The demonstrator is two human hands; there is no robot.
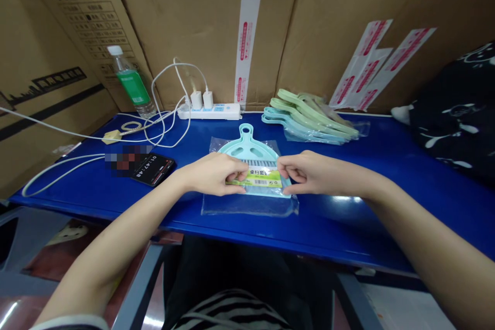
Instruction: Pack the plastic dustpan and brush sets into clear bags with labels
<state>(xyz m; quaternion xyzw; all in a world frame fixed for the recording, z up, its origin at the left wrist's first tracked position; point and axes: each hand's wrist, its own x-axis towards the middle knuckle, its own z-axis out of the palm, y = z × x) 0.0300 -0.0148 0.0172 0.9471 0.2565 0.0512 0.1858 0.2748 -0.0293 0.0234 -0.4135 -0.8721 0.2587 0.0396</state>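
Observation:
A light-blue dustpan (247,152) lies on the blue table in a clear plastic bag (251,209), its looped handle pointing away from me. Bluish brush bristles (258,163) show across its middle. Over them lies a yellow-green printed label card (263,180). My left hand (218,172) has its fingers curled at the card's left end, thumb below. At the right end my right hand (301,172) is curled the same way, fingertips against the card's edge. Whether the card is inside or on top of the bag I cannot tell.
Several green and blue dustpans (313,116) in plastic are stacked at the back right. A power strip (216,111) with white cables, a water bottle (133,85) and a phone (154,169) stand on the left. Cardboard (209,26) walls the back; dark patterned fabric (456,118) is at right.

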